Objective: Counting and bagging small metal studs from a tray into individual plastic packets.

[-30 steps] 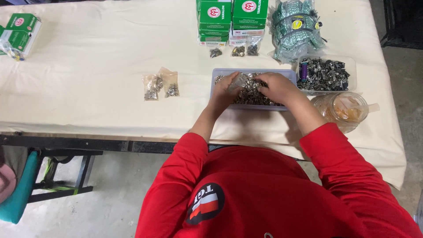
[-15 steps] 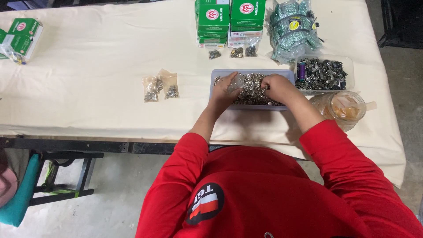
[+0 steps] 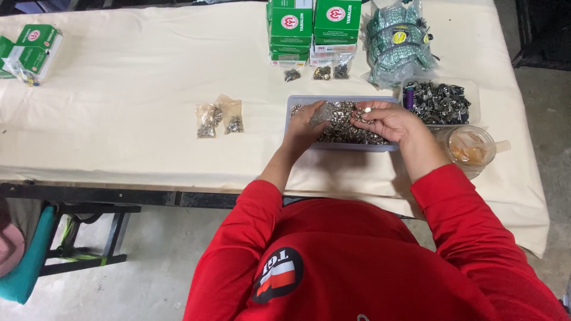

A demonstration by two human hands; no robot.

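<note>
Compared with the frame half a second earlier, little is changed: both hands are kept over the tray (image 3: 297, 102), and only the fingers are shifted slightly among the metal pieces (image 3: 345, 128).

The tray is a shallow, pale, rectangular container set on the cloth-covered surface (image 3: 131, 101), and it is filled with small silvery metal pieces heaped loosely (their exact shape is too small to be told). The left hand (image 3: 308, 123) is held at the tray's left end, its fingers curled around a small clear bag (image 3: 322, 112) that is kept over the heap. The right hand (image 3: 386, 122) is laid over the tray's right half, its fingertips pinched together on something small and pale; what is pinched cannot be made out.

Just right of the tray a second clear tray of darker metal parts (image 3: 440, 102) is seen, and a clear plastic cup (image 3: 470, 145) is stood nearer the person than that. Behind the tray green boxes (image 3: 312, 27) are stacked, with three tiny filled bags (image 3: 322, 72) at their foot. Well to the left of the tray two more small filled bags (image 3: 219, 116) are laid.
</note>
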